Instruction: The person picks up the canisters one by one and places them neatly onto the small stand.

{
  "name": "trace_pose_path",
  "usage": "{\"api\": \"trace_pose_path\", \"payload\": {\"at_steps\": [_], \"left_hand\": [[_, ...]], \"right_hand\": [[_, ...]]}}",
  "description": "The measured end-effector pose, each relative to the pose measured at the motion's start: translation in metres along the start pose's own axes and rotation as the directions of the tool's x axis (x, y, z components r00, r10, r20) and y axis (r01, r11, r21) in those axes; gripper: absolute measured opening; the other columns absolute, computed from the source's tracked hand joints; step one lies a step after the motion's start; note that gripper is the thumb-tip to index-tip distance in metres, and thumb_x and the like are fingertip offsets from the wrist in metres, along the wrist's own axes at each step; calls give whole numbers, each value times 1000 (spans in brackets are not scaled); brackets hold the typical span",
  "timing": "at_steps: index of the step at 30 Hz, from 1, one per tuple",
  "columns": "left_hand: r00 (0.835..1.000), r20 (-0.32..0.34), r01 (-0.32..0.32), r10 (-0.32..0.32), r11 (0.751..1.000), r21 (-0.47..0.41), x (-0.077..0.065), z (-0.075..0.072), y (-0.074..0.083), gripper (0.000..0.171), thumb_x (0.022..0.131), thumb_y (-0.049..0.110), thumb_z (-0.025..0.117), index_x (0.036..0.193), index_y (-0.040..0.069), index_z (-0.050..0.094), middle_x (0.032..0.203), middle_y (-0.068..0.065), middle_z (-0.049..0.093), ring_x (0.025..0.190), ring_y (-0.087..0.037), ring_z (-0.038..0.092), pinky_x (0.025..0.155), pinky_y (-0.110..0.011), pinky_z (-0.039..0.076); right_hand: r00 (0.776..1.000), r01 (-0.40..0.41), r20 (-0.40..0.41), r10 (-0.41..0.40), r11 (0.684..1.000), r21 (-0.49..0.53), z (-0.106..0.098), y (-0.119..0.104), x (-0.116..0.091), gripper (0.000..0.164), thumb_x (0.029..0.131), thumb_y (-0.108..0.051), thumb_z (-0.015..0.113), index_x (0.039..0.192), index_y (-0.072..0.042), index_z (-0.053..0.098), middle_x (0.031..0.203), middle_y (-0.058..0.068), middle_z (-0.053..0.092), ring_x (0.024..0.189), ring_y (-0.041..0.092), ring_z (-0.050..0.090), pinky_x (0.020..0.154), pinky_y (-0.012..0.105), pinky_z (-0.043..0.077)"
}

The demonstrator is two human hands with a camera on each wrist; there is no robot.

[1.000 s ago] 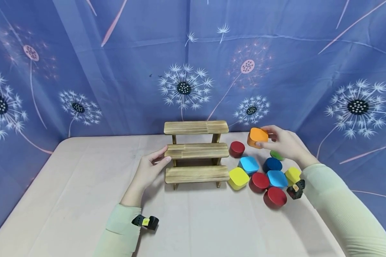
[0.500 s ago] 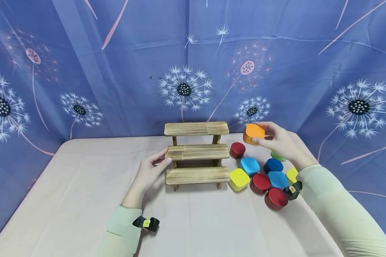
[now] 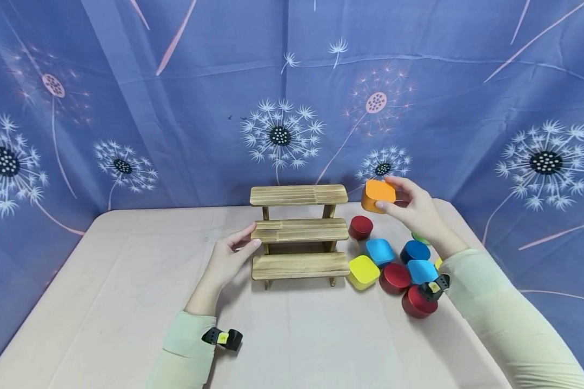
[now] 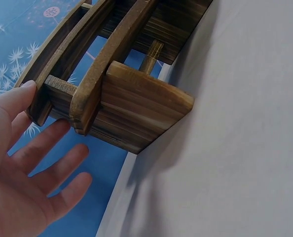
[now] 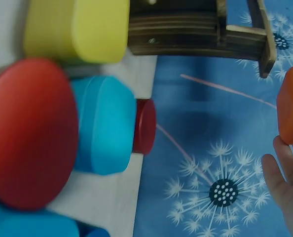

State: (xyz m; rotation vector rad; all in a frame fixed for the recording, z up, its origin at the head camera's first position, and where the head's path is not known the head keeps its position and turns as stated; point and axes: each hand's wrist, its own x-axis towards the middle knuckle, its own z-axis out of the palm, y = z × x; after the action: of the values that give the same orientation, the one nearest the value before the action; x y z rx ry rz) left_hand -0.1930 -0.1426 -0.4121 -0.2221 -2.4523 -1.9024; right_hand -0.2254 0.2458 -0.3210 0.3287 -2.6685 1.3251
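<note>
A blue dandelion curtain hangs behind the pale bench. Right of the frame's middle, the right hand pinches an orange block up off the bench. Near the centre, the left hand pinches the middle step of a wooden stand. At lower right sit red blocks, blue blocks and a yellow block.

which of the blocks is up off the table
The orange block, a rounded square pinched in the right hand. It is the only orange one in view, and the other blocks rest on the table.
</note>
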Motion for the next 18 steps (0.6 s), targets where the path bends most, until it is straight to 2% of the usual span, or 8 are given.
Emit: {"api": "trace_pose_path", "payload": {"at_steps": [4, 11, 18], "left_hand": [[1000, 3, -2, 2, 1000, 4, 0, 0, -1, 47, 90, 22, 66, 134, 14, 54, 118, -18, 64, 106, -27, 63, 86, -19, 49], [1000, -9, -12, 12, 1000, -1, 1, 0, -1, 47, 89, 21, 66, 133, 12, 54, 118, -18, 64, 106, -27, 64, 86, -19, 49], [1000, -13, -18, 18, 1000, -3, 0, 0, -1, 47, 89, 22, 66, 133, 12, 54, 119, -18, 64, 106, -26, 64, 88, -21, 50]], "right_hand": [[999, 6, -32, -4, 999, 49, 3, -6, 2, 63, 89, -28, 66, 144, -14, 38, 140, 11, 48, 112, 23, 55, 78, 9, 46], [994, 86, -74, -75, 984, 155, 13, -13, 6, 60, 90, -20, 65, 143, -8, 39, 140, 18, 45, 100, -1, 55, 78, 9, 48], [989, 127, -95, -110, 971, 202, 24, -19, 10, 55, 90, -17, 64, 140, -7, 44, 140, 15, 47, 103, -4, 54, 81, 11, 47]]}}
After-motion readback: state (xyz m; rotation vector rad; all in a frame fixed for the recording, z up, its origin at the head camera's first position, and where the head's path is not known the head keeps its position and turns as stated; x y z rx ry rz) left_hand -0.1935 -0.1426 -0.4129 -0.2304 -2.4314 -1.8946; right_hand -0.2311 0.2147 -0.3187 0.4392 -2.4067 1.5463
